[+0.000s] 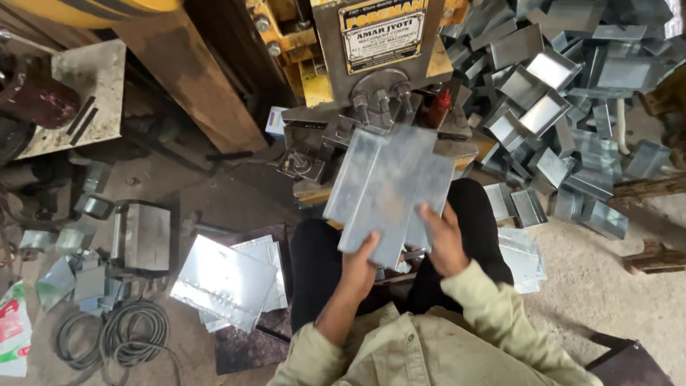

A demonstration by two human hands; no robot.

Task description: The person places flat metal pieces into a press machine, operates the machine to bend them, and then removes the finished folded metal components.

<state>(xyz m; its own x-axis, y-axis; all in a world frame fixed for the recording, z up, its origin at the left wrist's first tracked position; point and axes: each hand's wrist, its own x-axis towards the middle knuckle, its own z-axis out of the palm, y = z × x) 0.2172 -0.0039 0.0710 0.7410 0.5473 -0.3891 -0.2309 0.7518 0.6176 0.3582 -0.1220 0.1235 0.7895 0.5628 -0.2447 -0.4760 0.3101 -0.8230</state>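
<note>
1. Leftmost, a coil of cable lies on the floor, with small bent metal pieces just above it.
2. Next, a metal box stands on the floor, and beside it flat sheets lie stacked, partly on a dark mat.
3. Then the left hand comes up from a rolled beige sleeve; its grip is closed on the lower edge of a folded sheet, thumb on top, fingers hidden beneath.
4. That folded sheet, grey and shiny, is held tilted over the person's lap, above black trousers, its far end just in front of the press. It seems to be one piece with raised side flanges, though blur makes the folds hard to read.
5. Behind it, the press shows a yellow frame, a grey front plate and bolts near its tooling.
6. Just right of centre, the right hand grips the sheet's lower right edge, fingers spread on the top face.
7. Further right, more flat sheets lie by the person's knee.
8. Farthest right, a large heap of folded channels covers the floor, with a wooden block near it.
</note>
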